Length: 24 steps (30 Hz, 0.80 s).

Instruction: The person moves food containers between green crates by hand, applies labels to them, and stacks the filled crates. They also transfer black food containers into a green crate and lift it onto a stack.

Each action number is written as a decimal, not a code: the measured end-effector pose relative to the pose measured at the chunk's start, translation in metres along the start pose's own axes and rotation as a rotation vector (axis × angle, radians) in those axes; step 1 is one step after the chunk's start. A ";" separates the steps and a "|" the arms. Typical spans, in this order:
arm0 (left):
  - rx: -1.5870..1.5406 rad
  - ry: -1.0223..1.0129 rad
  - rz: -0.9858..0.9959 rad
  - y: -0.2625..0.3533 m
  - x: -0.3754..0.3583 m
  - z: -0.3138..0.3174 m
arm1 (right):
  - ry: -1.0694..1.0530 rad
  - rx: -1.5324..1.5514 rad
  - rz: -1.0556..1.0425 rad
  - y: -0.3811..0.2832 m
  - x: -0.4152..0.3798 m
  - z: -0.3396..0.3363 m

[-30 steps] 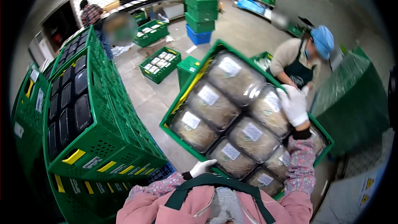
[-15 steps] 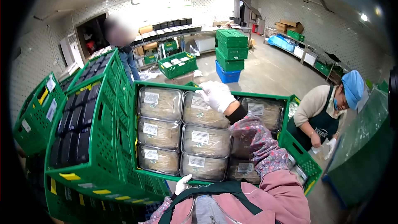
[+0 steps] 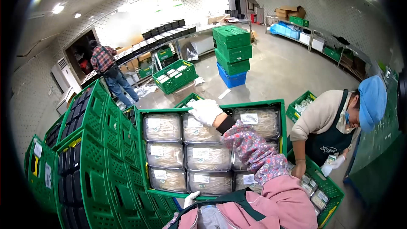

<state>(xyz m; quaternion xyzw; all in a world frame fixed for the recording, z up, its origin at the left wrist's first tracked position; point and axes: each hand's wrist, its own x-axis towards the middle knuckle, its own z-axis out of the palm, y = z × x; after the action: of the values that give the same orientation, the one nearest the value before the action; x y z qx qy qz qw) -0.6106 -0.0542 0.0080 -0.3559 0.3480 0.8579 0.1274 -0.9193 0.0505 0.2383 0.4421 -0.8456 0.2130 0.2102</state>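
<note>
I carry a green plastic crate (image 3: pixel 140 152) filled with several clear lidded trays of pale sprouts (image 3: pixel 162 128), each with a white label. My right hand (image 3: pixel 206 111), in a white glove, grips the crate's far rim, its flowered sleeve lying across the trays. My left hand (image 3: pixel 190 198), also gloved, holds the near rim close to my chest. The crate sits level, right beside a stack of green crates (image 3: pixel 91 165) on my left that hold black trays.
A co-worker in a blue cap and dark apron (image 3: pixel 335 123) bends over a green crate (image 3: pixel 322 191) at my right. A person in a plaid shirt (image 3: pixel 108 70) stands at the back left. Stacked green and blue crates (image 3: pixel 232 53) stand mid-floor; a loaded crate (image 3: pixel 174 76) rests nearby.
The crate has swung from a steep tilt on my right to level in front of me, next to the left stack. My view has risen; both hands keep their grip.
</note>
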 end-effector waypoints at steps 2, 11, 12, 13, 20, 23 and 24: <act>-0.023 -0.072 -0.072 0.027 0.017 0.014 | -0.042 -0.037 0.013 0.036 0.015 0.024; 0.067 -0.213 -0.412 0.160 0.164 0.067 | -0.220 -0.133 0.503 0.213 0.053 0.101; -0.005 -0.248 -0.510 0.163 0.187 0.060 | -0.272 -0.115 0.579 0.226 0.051 0.109; -0.070 -0.277 -0.610 0.171 0.203 0.058 | -0.301 -0.101 0.635 0.237 0.050 0.111; 0.086 -0.120 -0.565 0.161 0.308 0.066 | -0.369 -0.047 1.009 0.317 -0.007 0.158; 0.179 -0.030 -0.559 0.140 0.355 0.062 | -0.313 -0.059 1.093 0.354 -0.072 0.205; 0.165 -0.011 -0.559 0.136 0.361 0.065 | -0.390 -0.043 1.168 0.362 -0.096 0.218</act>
<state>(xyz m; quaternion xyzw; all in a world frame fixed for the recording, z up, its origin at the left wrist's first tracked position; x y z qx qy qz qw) -0.9661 -0.1184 -0.1432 -0.4219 0.3042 0.7603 0.3891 -1.2083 0.1823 -0.0565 -0.0677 -0.9750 0.1911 -0.0909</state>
